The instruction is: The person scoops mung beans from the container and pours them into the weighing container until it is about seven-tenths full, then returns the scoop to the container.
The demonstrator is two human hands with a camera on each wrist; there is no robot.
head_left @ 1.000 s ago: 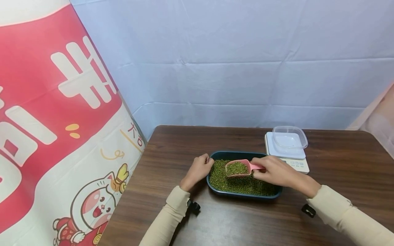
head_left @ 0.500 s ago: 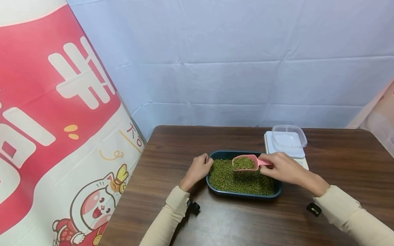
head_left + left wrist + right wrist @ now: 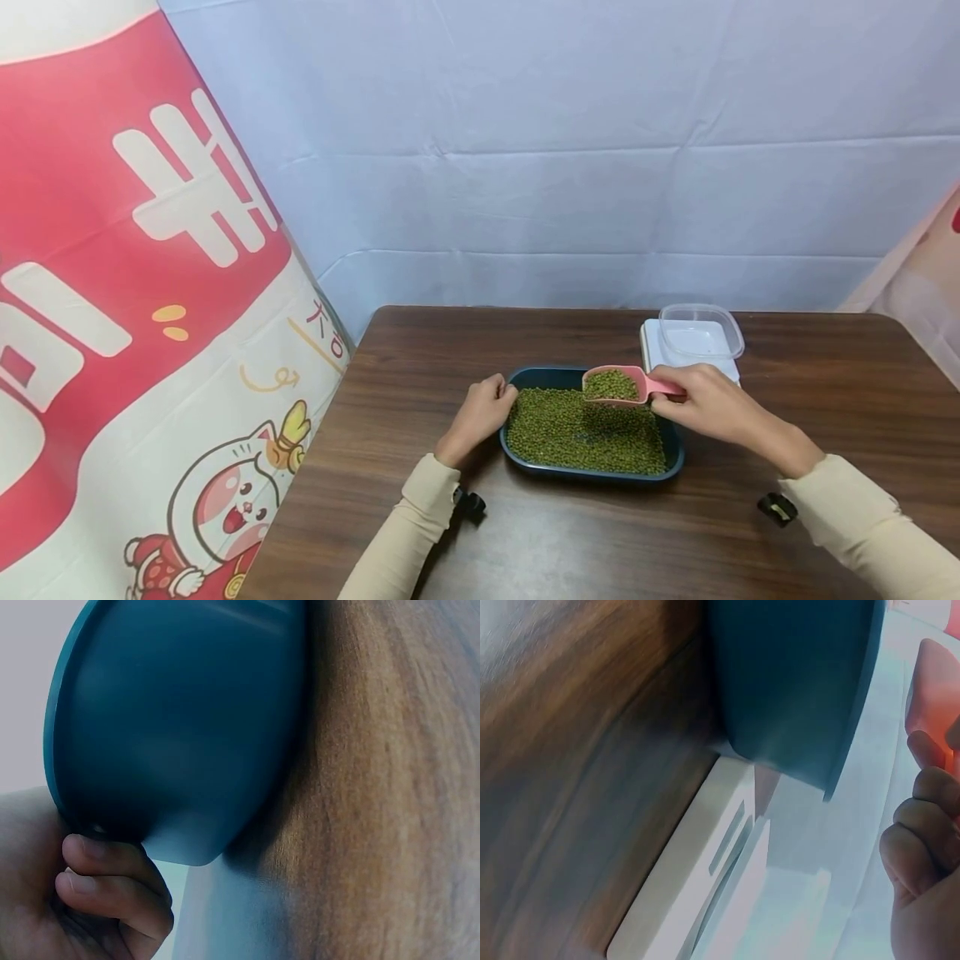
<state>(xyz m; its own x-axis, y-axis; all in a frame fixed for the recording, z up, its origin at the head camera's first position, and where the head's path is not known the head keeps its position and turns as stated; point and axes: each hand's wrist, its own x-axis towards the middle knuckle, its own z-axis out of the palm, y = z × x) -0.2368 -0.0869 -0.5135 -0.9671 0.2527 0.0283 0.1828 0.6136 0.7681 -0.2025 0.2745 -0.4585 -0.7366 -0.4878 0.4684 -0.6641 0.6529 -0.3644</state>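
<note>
A pink scoop heaped with green mung beans is held by its handle in my right hand. It hangs above the back right part of a dark teal tray, which holds a bed of mung beans. My left hand grips the tray's left rim; in the left wrist view its fingers curl under that rim. The right wrist view shows the scoop's underside above the tray's outer wall.
Behind the right hand, a white kitchen scale bears a clear plastic container. The brown wooden table ends at a pale cloth backdrop. A printed red and white banner hangs at the left.
My right hand has lifted the filled scoop and carried it right and back, toward the scale. The left hand has stayed on the tray's rim.
</note>
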